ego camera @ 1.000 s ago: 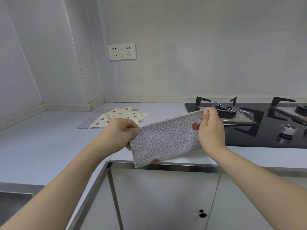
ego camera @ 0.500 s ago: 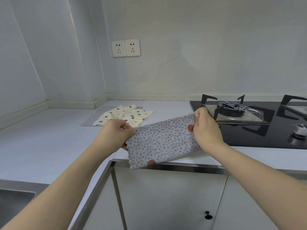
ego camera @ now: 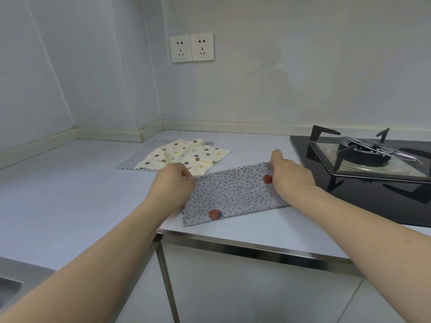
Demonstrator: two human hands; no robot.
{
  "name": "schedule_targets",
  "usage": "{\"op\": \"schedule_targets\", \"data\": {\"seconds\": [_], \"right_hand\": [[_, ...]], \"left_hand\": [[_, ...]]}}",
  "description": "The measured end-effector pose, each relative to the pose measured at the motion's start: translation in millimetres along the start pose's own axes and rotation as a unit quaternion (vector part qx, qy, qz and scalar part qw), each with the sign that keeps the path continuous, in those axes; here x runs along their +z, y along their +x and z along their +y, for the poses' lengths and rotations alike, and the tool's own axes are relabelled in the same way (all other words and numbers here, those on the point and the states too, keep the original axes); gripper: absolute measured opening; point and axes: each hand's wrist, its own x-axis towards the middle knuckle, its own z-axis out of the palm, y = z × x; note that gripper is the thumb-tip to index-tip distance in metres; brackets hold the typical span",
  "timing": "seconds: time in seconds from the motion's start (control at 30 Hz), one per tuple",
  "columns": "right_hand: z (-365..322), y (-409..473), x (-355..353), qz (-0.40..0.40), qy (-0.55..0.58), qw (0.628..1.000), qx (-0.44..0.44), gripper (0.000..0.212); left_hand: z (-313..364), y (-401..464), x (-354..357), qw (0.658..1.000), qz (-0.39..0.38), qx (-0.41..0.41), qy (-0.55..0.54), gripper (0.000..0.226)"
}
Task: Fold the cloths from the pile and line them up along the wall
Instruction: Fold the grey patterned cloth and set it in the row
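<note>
A grey dotted cloth (ego camera: pixel 233 197) with red strawberry prints lies folded in half on the white counter (ego camera: pixel 70 194), close to the front edge. My left hand (ego camera: pixel 173 185) pinches its upper left corner. My right hand (ego camera: pixel 289 174) grips its upper right corner. Behind it, a cream cloth with coloured dots (ego camera: pixel 184 156) lies crumpled on top of another grey cloth (ego camera: pixel 137 157); these make up the pile.
A black gas hob (ego camera: pixel 363 183) with a burner grate (ego camera: pixel 359 152) sits just right of my right hand. Two wall sockets (ego camera: pixel 191 48) are on the back wall. A sink corner (ego camera: pixel 9 283) shows at the lower left. Cabinet doors are below the counter's metal edge.
Both hands have carried the grey dotted cloth forward and lowered it from hanging over the counter edge onto the counter top.
</note>
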Motion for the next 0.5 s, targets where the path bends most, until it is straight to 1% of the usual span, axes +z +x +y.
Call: {"op": "schedule_targets", "data": {"seconds": [0.03,0.07,0.13,0.17,0.23,0.27,0.3,0.33,0.4,0.43,0.5], "right_hand": [[2.4,5.3,2.3,-0.003,-0.007,1.0,0.001,0.029],[4.1,9.9,4.1,-0.005,-0.014,1.0,0.002,0.03],[6.7,17.7,7.4,-0.008,-0.032,0.999,-0.001,0.032],[7.7,20.5,8.7,-0.01,-0.038,0.999,-0.003,0.033],[9.6,23.7,11.7,-0.013,-0.04,0.999,-0.008,0.034],[10.6,24.5,13.1,-0.016,-0.038,0.999,-0.01,0.035],[11.9,25.3,14.4,-0.019,-0.037,0.999,-0.012,0.034],[13.2,26.1,15.4,-0.019,-0.037,0.999,-0.013,0.034],[16.3,28.2,16.0,-0.022,-0.039,0.999,-0.015,0.033],[17.8,29.5,15.8,-0.029,-0.038,0.999,-0.015,0.032],[18.9,31.6,15.0,-0.046,-0.035,0.998,-0.007,0.029]], "left_hand": [[4.9,4.0,4.2,0.999,-0.012,-0.001,0.048,0.009],[10.3,7.0,9.6,0.993,-0.019,0.006,0.115,0.011],[23.7,9.4,27.1,0.971,0.002,0.055,0.233,0.032],[32.2,7.8,37.8,0.966,0.027,0.092,0.242,0.039],[49.6,2.4,60.2,0.961,0.05,0.182,0.202,0.04],[55.2,1.4,71.2,0.956,0.036,0.227,0.184,0.04],[58.7,-0.1,80.2,0.953,0.003,0.251,0.171,0.04],[59.5,-0.9,87.6,0.952,-0.045,0.252,0.17,0.043],[56.4,-1.3,95.1,0.946,-0.146,0.216,0.192,0.055],[54.4,-1.3,97.0,0.94,-0.176,0.202,0.21,0.062],[52.3,-0.7,99.1,0.931,-0.196,0.197,0.235,0.07]]}}
